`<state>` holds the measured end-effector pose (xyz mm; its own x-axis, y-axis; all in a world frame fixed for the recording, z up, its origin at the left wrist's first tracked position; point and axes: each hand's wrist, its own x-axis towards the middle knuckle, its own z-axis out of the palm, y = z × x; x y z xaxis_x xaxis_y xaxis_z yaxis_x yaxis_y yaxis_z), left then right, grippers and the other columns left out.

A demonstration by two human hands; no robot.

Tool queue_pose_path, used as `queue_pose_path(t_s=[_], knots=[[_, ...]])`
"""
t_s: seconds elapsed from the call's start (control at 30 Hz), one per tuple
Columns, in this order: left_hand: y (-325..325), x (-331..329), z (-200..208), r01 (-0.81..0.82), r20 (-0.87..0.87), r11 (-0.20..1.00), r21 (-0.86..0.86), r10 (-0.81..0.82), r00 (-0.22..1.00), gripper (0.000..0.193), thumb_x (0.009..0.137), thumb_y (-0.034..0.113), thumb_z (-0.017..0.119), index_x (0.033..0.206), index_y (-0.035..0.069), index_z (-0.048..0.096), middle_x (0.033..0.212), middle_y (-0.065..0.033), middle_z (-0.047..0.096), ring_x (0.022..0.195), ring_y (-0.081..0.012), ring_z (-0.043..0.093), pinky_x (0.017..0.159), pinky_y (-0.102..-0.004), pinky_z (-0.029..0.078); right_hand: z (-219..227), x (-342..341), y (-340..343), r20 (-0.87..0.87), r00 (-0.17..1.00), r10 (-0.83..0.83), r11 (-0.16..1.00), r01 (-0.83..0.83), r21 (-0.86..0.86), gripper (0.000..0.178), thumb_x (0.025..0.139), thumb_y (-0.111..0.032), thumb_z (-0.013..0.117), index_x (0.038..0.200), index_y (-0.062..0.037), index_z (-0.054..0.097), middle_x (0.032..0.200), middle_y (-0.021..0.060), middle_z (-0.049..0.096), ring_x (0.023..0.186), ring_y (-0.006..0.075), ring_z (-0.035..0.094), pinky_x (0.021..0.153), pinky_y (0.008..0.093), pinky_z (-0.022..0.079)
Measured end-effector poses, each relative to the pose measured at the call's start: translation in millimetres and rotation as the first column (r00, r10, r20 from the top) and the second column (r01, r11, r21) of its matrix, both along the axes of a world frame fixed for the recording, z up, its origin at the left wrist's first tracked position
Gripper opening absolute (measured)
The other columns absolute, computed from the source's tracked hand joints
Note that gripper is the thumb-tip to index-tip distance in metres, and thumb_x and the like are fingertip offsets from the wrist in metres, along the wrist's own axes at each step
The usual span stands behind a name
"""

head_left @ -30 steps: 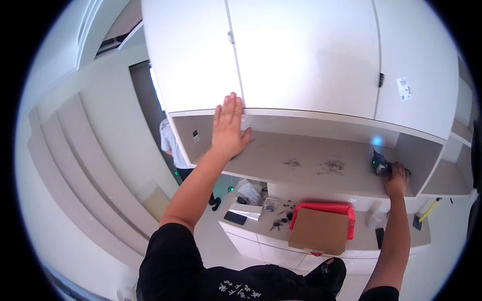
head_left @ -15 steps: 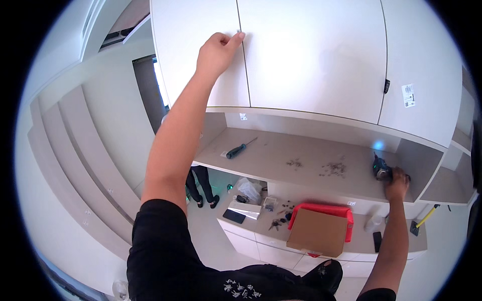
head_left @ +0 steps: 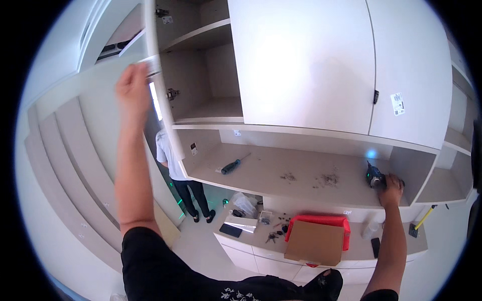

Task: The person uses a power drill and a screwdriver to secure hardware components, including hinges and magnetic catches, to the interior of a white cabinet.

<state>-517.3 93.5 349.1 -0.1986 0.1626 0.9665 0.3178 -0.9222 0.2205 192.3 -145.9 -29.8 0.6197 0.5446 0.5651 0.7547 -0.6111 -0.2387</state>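
My left hand (head_left: 133, 90), smeared by motion, is raised at the far left with its fingers curled at the edge of an opened white cabinet door (head_left: 168, 118). The door is seen nearly edge-on, and two metal hinges (head_left: 172, 94) show inside the cabinet. My right hand (head_left: 391, 190) grips a dark power drill (head_left: 374, 176) at the right end of the open shelf. Its lamp throws a bluish spot on the back panel. A screwdriver (head_left: 235, 165) lies on the shelf, left of two scatterings of small screws (head_left: 326, 179).
Below, a counter (head_left: 271, 248) carries a cardboard box (head_left: 315, 243) on a red bag (head_left: 346, 228), keys (head_left: 271, 237), a phone (head_left: 230, 230) and a plastic bag (head_left: 245, 203). A person (head_left: 173, 155) stands beyond the cabinet's left side. Two closed doors (head_left: 306, 65) flank the opening's right.
My left hand has swung left and a little down, and the left cabinet door has opened, showing inner shelves. My right hand stays at the drill. The view has shifted slightly.
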Motion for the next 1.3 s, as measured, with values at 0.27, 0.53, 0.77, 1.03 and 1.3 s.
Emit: queue_pose_path(t_s=[0.27, 0.53, 0.77, 1.03, 1.3], knots=[[-51.4, -113.9, -64.8, -0.184, 0.1, 0.951, -0.25, 0.215, 0.972, 0.039, 0.106, 0.026, 0.066, 0.136, 0.001, 0.059, 0.122, -0.0103, 0.069, 0.107, -0.0172, 0.064, 0.097, -0.0359, 0.051, -14.1, 21.4, -5.9, 0.125, 0.991, -0.051, 0.994, 0.063, -0.09, 0.066, 0.086, -0.025, 0.069, 0.149, -0.0115, 0.055, 0.159, 0.0113, 0.051, 0.152, 0.0306, 0.041, 0.128, 0.0562, 0.024], [-31.6, -163.1, -105.6, -0.681, 0.036, 0.724, -0.105, 0.688, 0.725, 0.053, 0.101, 0.023, 0.073, 0.145, -0.002, 0.055, 0.133, -0.0194, 0.068, 0.122, -0.0298, 0.064, 0.106, -0.0397, 0.05, -27.3, 34.2, -4.6, 0.226, 0.974, -0.01, 0.997, 0.027, -0.07, 0.063, 0.091, -0.031, 0.065, 0.15, -0.0114, 0.055, 0.16, 0.0111, 0.051, 0.15, 0.0333, 0.044, 0.127, 0.0554, 0.026], [-29.5, -42.0, -257.1, -0.504, -0.496, 0.831, 0.235, 0.548, 0.674, 0.048, 0.086, -0.002, 0.071, 0.134, -0.001, 0.064, 0.133, -0.0208, 0.068, 0.123, -0.0382, 0.066, 0.105, -0.0474, 0.051, -14.7, 16.9, -0.1, 0.337, 0.941, -0.012, 0.999, 0.025, -0.033, 0.053, 0.099, -0.041, 0.065, 0.143, -0.0106, 0.062, 0.143, 0.014, 0.064, 0.137, 0.0348, 0.056, 0.12, 0.0524, 0.038], [33.6, 247.8, -342.1, 0.106, -0.75, 0.955, -0.277, -0.284, 0.598, 0.044, 0.093, 0.013, 0.073, 0.135, 0.006, 0.064, 0.135, -0.0213, 0.066, 0.119, -0.0357, 0.067, 0.1, -0.0409, 0.056, -10.1, 21.4, 0.3, 0.083, 0.996, -0.029, 0.996, 0.035, -0.077, 0.062, 0.087, -0.021, 0.066, 0.148, -0.0169, 0.057, 0.159, 0.0042, 0.053, 0.151, 0.0259, 0.043, 0.129, 0.0501, 0.027], [100.5, 282.2, -372.5, -0.152, -0.769, 0.847, -0.509, -0.368, 0.522, 0.028, 0.093, 0.021, 0.074, 0.115, 0.005, 0.076, 0.111, -0.0206, 0.072, 0.107, -0.0382, 0.069, 0.096, -0.0459, 0.055, -7.2, 21.7, -1.0, 0.057, 0.997, -0.043, 0.997, 0.047, -0.068, 0.064, 0.083, -0.016, 0.068, 0.147, -0.0186, 0.058, 0.157, 0.0037, 0.054, 0.15, 0.0255, 0.044, 0.128, 0.0514, 0.028]])
